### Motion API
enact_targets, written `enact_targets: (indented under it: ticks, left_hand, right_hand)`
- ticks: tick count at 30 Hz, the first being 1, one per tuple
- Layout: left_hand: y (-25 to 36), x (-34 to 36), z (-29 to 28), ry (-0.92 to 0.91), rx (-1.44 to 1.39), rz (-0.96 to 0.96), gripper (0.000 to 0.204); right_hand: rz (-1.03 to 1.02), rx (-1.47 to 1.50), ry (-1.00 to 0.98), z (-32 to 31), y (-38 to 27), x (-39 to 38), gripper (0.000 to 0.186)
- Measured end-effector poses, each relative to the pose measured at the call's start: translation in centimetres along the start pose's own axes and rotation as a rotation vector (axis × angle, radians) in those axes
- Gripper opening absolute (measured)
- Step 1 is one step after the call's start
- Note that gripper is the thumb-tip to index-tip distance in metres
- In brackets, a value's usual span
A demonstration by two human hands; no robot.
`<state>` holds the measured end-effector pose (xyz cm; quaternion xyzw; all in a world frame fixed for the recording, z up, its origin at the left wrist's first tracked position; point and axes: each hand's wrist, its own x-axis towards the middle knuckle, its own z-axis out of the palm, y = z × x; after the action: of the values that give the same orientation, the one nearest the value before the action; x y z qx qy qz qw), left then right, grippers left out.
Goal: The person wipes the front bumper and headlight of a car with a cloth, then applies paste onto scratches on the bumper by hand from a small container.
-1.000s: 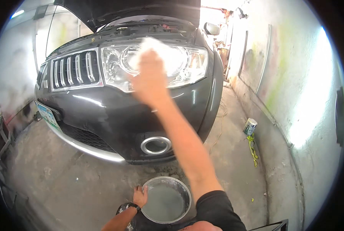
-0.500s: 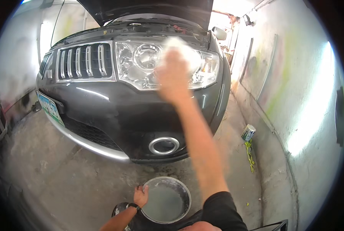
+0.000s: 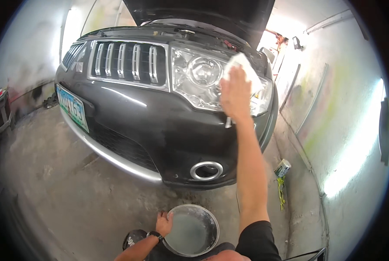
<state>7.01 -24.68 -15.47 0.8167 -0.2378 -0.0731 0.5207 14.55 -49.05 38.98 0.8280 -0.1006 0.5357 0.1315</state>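
My right hand (image 3: 235, 95) reaches up to the car's clear headlight (image 3: 204, 71) with a white cloth (image 3: 242, 65) under its fingers. The cloth lies against the lens on the outer side of the round lamp. My hand hides part of the lens. Low in the view, my left hand (image 3: 164, 224) grips the left rim of a round bucket (image 3: 215, 219) that holds cloudy greyish water. A dark watch band circles that wrist.
The dark car bumper (image 3: 159, 117) fills the middle, under a raised hood (image 3: 203, 13). A license plate (image 3: 71, 108) is at the left. A small can (image 3: 283, 168) and a yellow-green strap (image 3: 281, 193) lie on the floor beside the right wall (image 3: 346, 130).
The view has shifted, so the car appears farther right. My right hand, blurred before, now shows sharply with the cloth farther toward the headlight's outer side. My left hand stays at the bucket rim.
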Motion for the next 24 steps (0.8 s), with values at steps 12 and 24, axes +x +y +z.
enact_targets:
  ticks: [12,24]
  left_hand:
    - [1.3,0.0,-0.8,0.007,-0.072,-0.036,0.065]
    - [0.7,-0.4,-0.5,-0.001,-0.028,0.0,0.065]
  right_hand:
    - [-0.069,0.007,0.033,1.5,-4.1,2.8,0.069]
    - [-0.182,0.002,-0.097,0.7,-1.1,4.8,0.058]
